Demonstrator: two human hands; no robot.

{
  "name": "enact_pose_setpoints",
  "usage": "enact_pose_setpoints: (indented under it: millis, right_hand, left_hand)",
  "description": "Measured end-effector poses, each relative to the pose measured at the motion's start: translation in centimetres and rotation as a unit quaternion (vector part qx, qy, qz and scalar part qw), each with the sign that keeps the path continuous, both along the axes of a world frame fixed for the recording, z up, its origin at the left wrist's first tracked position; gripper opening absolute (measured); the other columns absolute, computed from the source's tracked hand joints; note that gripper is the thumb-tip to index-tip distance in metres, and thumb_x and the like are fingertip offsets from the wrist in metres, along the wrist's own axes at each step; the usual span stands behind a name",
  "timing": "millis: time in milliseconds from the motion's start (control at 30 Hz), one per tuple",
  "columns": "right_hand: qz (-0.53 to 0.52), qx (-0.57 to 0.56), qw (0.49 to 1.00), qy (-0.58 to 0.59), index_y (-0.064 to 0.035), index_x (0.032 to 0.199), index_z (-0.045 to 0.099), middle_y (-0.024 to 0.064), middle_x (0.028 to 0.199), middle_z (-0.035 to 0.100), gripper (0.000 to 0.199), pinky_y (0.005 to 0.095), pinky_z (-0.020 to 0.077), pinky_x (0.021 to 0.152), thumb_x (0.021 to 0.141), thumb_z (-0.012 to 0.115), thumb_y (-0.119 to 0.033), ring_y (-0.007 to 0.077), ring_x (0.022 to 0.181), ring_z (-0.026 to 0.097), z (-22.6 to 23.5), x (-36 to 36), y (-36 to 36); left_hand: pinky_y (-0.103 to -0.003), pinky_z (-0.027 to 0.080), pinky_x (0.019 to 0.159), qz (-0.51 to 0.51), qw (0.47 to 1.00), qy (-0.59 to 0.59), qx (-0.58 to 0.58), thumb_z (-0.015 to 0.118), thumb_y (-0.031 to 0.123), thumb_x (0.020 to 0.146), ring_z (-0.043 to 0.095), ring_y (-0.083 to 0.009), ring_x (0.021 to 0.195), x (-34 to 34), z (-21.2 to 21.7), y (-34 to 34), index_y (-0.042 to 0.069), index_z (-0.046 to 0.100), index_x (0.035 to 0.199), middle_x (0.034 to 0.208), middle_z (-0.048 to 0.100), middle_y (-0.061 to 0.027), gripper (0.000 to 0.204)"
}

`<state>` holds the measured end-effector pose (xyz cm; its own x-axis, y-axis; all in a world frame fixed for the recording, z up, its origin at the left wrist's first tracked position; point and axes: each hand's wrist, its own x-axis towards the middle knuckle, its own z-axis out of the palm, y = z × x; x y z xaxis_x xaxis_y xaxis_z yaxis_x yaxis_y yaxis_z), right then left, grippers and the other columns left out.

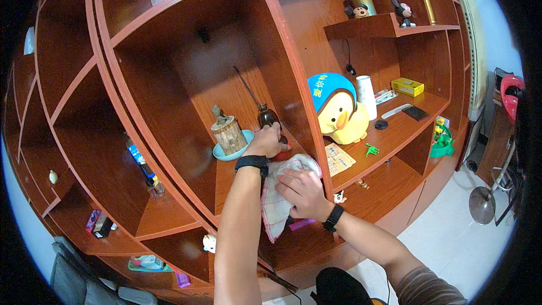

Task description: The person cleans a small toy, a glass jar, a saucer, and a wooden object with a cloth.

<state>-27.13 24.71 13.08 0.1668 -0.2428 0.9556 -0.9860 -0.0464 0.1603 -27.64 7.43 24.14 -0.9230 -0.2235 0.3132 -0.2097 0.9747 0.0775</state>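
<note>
A pale checked cloth (pixel 274 217) with a reddish edging hangs at the centre of the frame, in front of the shelving, one corner drooping. The right hand (pixel 303 193) has its fingers folded over it, holding it. The left hand (pixel 265 142) reaches further in, its fingers by a dark rounded vase (pixel 267 114) and a partly hidden red thing (pixel 286 148); from here I can't tell whether it grips either.

Space is tight: a wooden upright (pixel 296 79) stands just right of the vase, and left of the reaching hand sits a pale blue dish (pixel 228 157). Past the upright, at centre right, come a yellow duck figure (pixel 341 118) in a blue hood, a printed paper (pixel 340 161), a small green toy (pixel 372 149), a white tapering column (pixel 366 97), a flat dark slab (pixel 416 113) and a yellow box (pixel 407 86).

As for containers, the dish carries a bark-sided wooden block (pixel 230 136) topped by a greyish lump, the vase has a thin dark stick (pixel 247 86) rising from it, and a green tub (pixel 443 151) at the right holds green and yellow pieces.
</note>
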Motion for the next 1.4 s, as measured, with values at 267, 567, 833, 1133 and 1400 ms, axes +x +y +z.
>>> enact_pose_setpoints:
  millis: [267, 567, 833, 1133, 1400]
  right_hand:
    - [0.014, 0.003, 0.999, -0.035, -0.008, 0.091, 0.061, 0.006, 0.1, 0.059, 0.037, 0.0375, 0.0407, 0.08, 0.053, 0.06, -0.009, 0.0248, 0.098, 0.054, 0.4, 0.6, 0.5]
    - [0.075, 0.017, 0.982, -0.173, -0.0028, 0.079, 0.06, 0.0115, 0.079, 0.057, 0.013, 0.0384, 0.0424, 0.071, 0.067, 0.057, -0.008, 0.0301, 0.079, 0.056, 2.2, 1.2, 0.9]
    - [0.382, 0.009, 0.86, -0.339, -0.0011, 0.11, 0.053, 0.0106, 0.101, 0.062, 0.024, 0.0308, 0.0473, 0.085, 0.087, 0.049, -0.005, 0.0192, 0.094, 0.06, 8.6, 0.7, -0.4]
    - [0.334, 0.319, 0.83, -0.314, 0.0008, 0.107, 0.06, 0.0139, 0.093, 0.065, 0.028, 0.0334, 0.0471, 0.08, 0.087, 0.052, -0.016, 0.0224, 0.086, 0.063, 5.9, -0.7, -3.0]
    - [0.428, 0.091, 0.747, -0.5, 0.0026, 0.088, 0.064, -0.0001, 0.076, 0.062, 0.024, 0.0219, 0.0421, 0.062, 0.089, 0.052, -0.019, 0.0036, 0.068, 0.052, 4.9, -1.9, -3.5]
  left_hand:
    - [-0.042, 0.046, 0.084, 0.02, 1.0, -0.015, 0.0, 0.064, 0.038, 0.074, 0.058, -0.0412, 0.096, 5.9, -0.5, 1.7, -0.006, 0.047, 0.111, 0.102, 0.059, -0.0296, 0.06]
    - [-0.047, 0.044, 0.085, 0.109, 0.991, 0.073, 0.031, 0.06, 0.048, 0.08, 0.054, -0.0452, 0.098, 13.7, -2.5, 4.8, -0.003, 0.048, 0.11, 0.108, 0.054, -0.0302, 0.06]
    - [-0.033, 0.045, 0.087, -0.009, 0.925, 0.221, 0.307, 0.079, 0.024, 0.068, 0.058, -0.0206, 0.099, 16.9, -3.6, 4.1, -0.002, 0.043, 0.122, 0.108, 0.06, -0.0159, 0.071]
    - [-0.032, 0.046, 0.086, 0.015, 0.934, 0.253, 0.252, 0.078, 0.008, 0.065, 0.058, -0.0203, 0.101, 16.8, -4.8, 3.2, -0.002, 0.043, 0.121, 0.11, 0.06, -0.0149, 0.067]
    - [-0.032, 0.044, 0.088, -0.01, 0.919, 0.204, 0.337, 0.081, 0.021, 0.066, 0.057, -0.0219, 0.103, 16.6, -3.9, 3.9, -0.002, 0.042, 0.123, 0.113, 0.059, -0.017, 0.073]
